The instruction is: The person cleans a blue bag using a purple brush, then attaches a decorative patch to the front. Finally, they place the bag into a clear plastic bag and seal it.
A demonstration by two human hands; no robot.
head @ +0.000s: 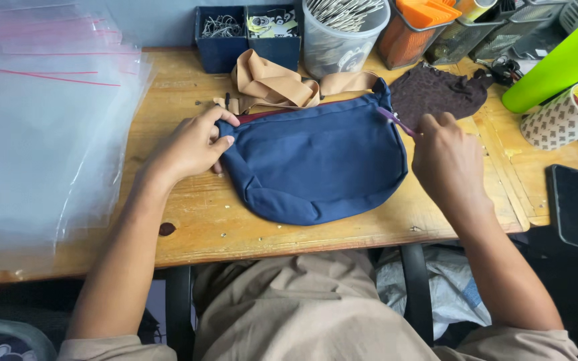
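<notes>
A navy blue fabric bag (316, 164) lies flat on the wooden table (188, 214), its red-lined zip edge facing away from me. My left hand (192, 146) pinches the bag's left top corner and holds it down. At the bag's right top corner, my right hand (448, 160) grips a small purple zip pull (396, 122) between its fingers. A tan strap (272, 83) lies bunched just behind the bag.
A stack of clear plastic bags with red strips (41, 127) covers the left side. Dark blue bins (245, 33), a clear tub of metal parts (342, 33) and mesh holders stand at the back. A brown patterned pouch (436, 90), green cylinder (560, 63), tape roll (570, 117) and black phone (575, 207) lie right.
</notes>
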